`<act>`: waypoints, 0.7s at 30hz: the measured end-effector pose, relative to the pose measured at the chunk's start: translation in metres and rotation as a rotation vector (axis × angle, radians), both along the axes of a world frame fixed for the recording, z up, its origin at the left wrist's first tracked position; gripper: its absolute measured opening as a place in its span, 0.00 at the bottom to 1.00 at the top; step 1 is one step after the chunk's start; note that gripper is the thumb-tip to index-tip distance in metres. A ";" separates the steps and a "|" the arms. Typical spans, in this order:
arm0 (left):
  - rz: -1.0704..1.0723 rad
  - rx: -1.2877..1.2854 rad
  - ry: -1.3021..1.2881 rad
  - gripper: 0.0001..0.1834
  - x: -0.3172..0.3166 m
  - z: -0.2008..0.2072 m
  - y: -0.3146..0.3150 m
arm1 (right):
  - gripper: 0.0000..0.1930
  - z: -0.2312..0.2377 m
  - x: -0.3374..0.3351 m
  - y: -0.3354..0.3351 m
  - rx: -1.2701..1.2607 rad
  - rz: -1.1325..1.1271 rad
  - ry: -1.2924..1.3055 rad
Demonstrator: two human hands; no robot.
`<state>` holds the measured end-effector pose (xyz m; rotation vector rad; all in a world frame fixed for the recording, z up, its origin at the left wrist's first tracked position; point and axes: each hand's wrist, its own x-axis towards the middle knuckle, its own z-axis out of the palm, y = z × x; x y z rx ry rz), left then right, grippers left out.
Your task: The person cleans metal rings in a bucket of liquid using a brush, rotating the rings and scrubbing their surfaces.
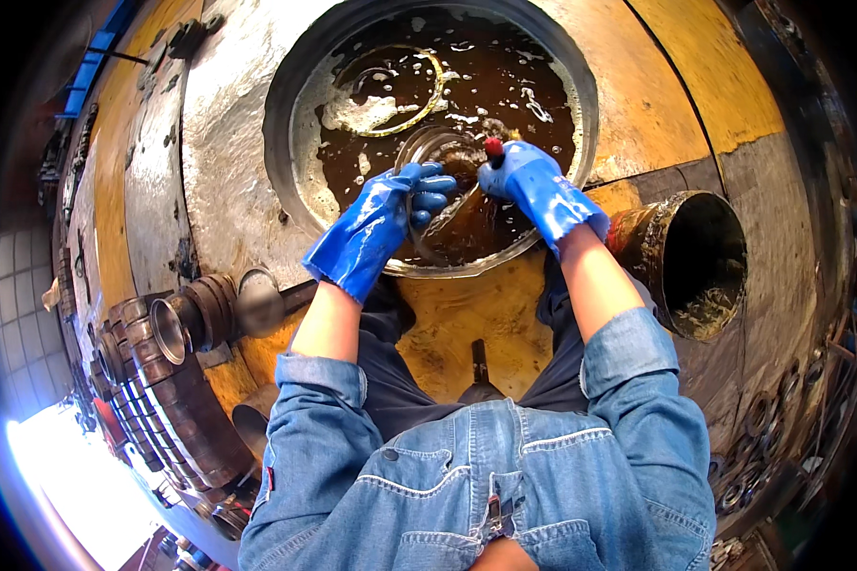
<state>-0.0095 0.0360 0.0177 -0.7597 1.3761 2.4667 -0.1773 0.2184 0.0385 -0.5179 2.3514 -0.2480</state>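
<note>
A wide round basin of dark brown, foamy liquid lies in front of me. My left hand, in a blue rubber glove, is closed on a metal ring, fingers curled over its left side. The ring is tilted, its lower part at the liquid. My right hand, gloved alike, grips what looks like a brush with a red part and brownish bristles, beside the ring's upper right. Much of the brush is hidden by the glove. Another thin ring lies in the liquid at the far left, partly sunken.
A rusty open-ended cylinder lies right of the basin. Several dark metal rings and sleeves are stacked at the left. More rings lie at the lower right. Worn metal plates surround the basin.
</note>
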 end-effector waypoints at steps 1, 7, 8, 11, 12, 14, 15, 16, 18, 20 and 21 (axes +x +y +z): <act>-0.002 -0.064 -0.038 0.30 -0.001 0.012 0.003 | 0.28 -0.004 -0.004 -0.002 0.045 -0.077 0.030; 0.147 -0.335 0.017 0.21 0.019 -0.011 -0.021 | 0.20 0.026 0.004 -0.004 -0.961 -0.349 -0.489; 0.142 -0.382 -0.001 0.19 0.021 -0.008 -0.019 | 0.19 0.019 0.006 -0.017 -1.006 -0.262 -0.569; 0.172 -0.320 0.001 0.15 0.014 0.003 -0.009 | 0.16 -0.020 0.019 -0.057 -1.033 0.025 -0.432; 0.194 -0.322 -0.004 0.15 0.018 0.006 -0.009 | 0.17 -0.004 0.021 -0.057 -0.955 0.024 -0.379; 0.178 -0.330 -0.033 0.19 0.027 0.004 -0.017 | 0.15 -0.016 0.007 -0.059 -0.917 -0.056 -0.343; 0.145 -0.313 -0.005 0.19 0.008 0.009 -0.002 | 0.13 -0.062 -0.036 -0.042 -0.945 -0.179 -0.296; 0.162 -0.323 -0.023 0.19 0.014 0.012 -0.004 | 0.14 -0.051 -0.035 -0.042 -0.869 -0.247 -0.240; 0.175 -0.335 -0.031 0.18 0.018 0.013 -0.006 | 0.15 -0.034 -0.028 -0.038 -0.826 -0.273 -0.195; 0.178 -0.346 -0.020 0.18 0.021 0.008 -0.011 | 0.17 -0.012 -0.015 -0.037 -0.911 -0.178 -0.293; 0.166 -0.354 -0.002 0.18 0.019 0.005 -0.012 | 0.17 0.004 -0.007 -0.041 -0.944 -0.115 -0.343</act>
